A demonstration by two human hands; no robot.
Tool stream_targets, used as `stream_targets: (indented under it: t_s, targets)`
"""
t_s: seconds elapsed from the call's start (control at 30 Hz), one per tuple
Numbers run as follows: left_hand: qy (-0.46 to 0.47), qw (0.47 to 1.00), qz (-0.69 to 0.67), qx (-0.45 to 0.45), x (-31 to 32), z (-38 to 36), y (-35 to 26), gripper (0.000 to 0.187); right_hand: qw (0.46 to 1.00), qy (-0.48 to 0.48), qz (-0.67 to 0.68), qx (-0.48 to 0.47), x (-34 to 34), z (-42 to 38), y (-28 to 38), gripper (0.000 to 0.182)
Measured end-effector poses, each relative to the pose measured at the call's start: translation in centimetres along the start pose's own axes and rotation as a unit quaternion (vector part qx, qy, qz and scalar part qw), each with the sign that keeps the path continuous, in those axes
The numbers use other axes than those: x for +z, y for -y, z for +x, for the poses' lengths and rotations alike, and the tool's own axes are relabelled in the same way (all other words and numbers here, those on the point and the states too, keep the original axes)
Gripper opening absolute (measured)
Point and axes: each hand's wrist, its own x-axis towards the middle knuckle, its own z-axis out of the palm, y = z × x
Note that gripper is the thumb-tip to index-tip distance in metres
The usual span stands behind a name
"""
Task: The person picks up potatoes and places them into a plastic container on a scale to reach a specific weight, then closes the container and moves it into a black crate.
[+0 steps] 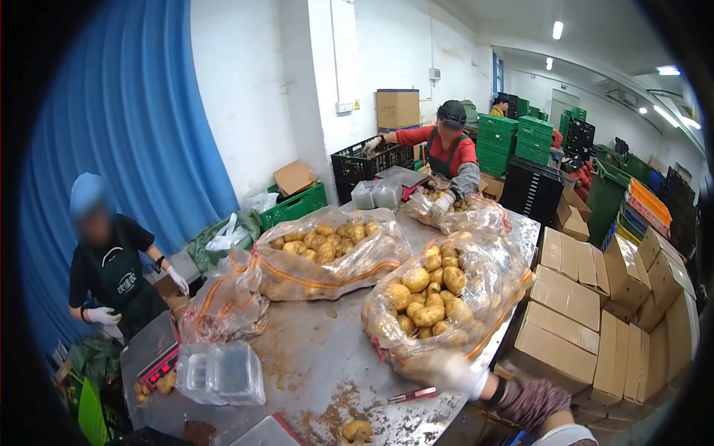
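My right hand (455, 374), in a white glove with a patterned sleeve behind it, is at the lower edge of a clear plastic bag (487, 279) of potatoes (428, 316). Motion smears its fingers, so its grip cannot be made out. Just left of and below it, a red-handled tool (411, 395) lies on the metal table (297, 372). One potato (357, 431) sits near the table's front edge. Farther left are stacked clear plastic boxes (221, 374) and a scale with a red display (158, 368). My left hand is not in view.
Another open bag of potatoes (327, 260) lies mid-table. A co-worker in red (452, 152) reaches into a black crate (361, 167) and a far bag. Another co-worker (115, 260) stands at the left. Cardboard boxes (558, 346) fill the right side.
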Motion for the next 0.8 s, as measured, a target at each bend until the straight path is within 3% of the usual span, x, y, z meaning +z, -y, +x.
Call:
stream_targets:
  t_s: [0.07, 0.1, 0.17, 0.2, 0.27, 0.3, 0.33, 0.4, 0.43, 0.5, 0.57, 0.6, 0.67, 0.7, 0.73, 0.77, 0.8]
  targets:
    - [-0.002, 1.0, -0.001, -0.022, 1.4, 1.1, 2.7, 0.032, 0.986, -0.06, -0.061, 0.141, -7.2, 0.3, -3.6, 0.037]
    - [-0.006, 0.999, -0.005, -0.035, 2.1, 1.7, 4.3, 0.032, 0.981, -0.077, -0.065, 0.165, -8.9, 0.2, -7.4, 0.034]
    - [-0.022, 0.994, -0.074, -0.079, 2.9, 2.3, 8.5, 0.032, 0.965, -0.005, -0.097, 0.245, -11.9, 0.4, -14.6, 0.032]
    - [-0.038, 0.977, -0.178, -0.114, 3.0, 2.7, 12.0, 0.032, 0.947, 0.057, -0.153, 0.276, -13.9, 1.3, -15.7, 0.032]
    - [-0.066, 0.948, -0.281, -0.137, 2.6, 3.1, 16.8, 0.033, 0.953, 0.075, -0.106, 0.274, -14.1, 1.6, -21.1, 0.034]
    - [-0.034, 0.983, 0.178, -0.041, 2.9, 1.7, 8.9, 0.037, 0.955, 0.079, -0.09, 0.271, -14.3, 2.2, -21.4, 0.034]
    - [-0.034, 0.982, 0.182, -0.047, 2.8, 1.4, 8.0, 0.037, 0.958, 0.083, -0.074, 0.266, -14.3, 3.2, -20.9, 0.034]
    - [-0.118, 0.929, 0.35, 0.03, 2.5, 1.0, 7.4, 0.049, 0.961, 0.121, -0.047, 0.244, -12.7, 4.8, -20.2, 0.035]
    - [-0.093, 0.93, 0.351, -0.053, 2.3, 1.2, 8.9, 0.061, 0.968, 0.142, -0.062, 0.196, -11.7, 5.5, -19.5, 0.036]
    - [-0.1, 0.908, 0.403, -0.05, 2.4, 0.7, 9.1, 0.061, 0.968, 0.179, -0.02, 0.174, -10.1, 6.6, -16.6, 0.044]
    - [-0.107, 0.884, 0.453, -0.042, 3.0, 1.1, 5.3, 0.062, 0.961, 0.229, -0.127, 0.093, -7.6, 6.7, -14.9, 0.052]
    - [-0.094, 0.866, 0.486, -0.072, 3.6, 1.3, 2.1, 0.058, 0.961, 0.196, -0.19, 0.039, -5.9, 6.3, -14.9, 0.058]
    - [-0.082, 0.846, 0.517, -0.103, 4.3, 1.7, 0.7, 0.055, 0.96, 0.172, -0.212, 0.066, -4.6, 6.3, -14.1, 0.055]
    - [-0.089, 0.954, 0.285, -0.011, 4.8, 2.5, 1.5, 0.052, 0.96, 0.173, -0.211, 0.064, -5.2, 6.5, -13.8, 0.055]
    - [-0.092, 0.992, 0.032, 0.083, 5.2, 3.2, 2.5, 0.048, 0.958, 0.202, -0.177, 0.097, -6.1, 6.9, -13.5, 0.049]
    - [-0.077, 0.955, 0.253, 0.13, 5.5, 3.4, 2.7, 0.046, 0.954, 0.23, -0.143, 0.128, -6.8, 7.4, -13.3, 0.044]
    - [-0.082, 0.955, 0.254, 0.131, 5.6, 3.0, 2.6, 0.046, 0.962, 0.202, -0.079, 0.166, -6.9, 7.4, -14.3, 0.05]
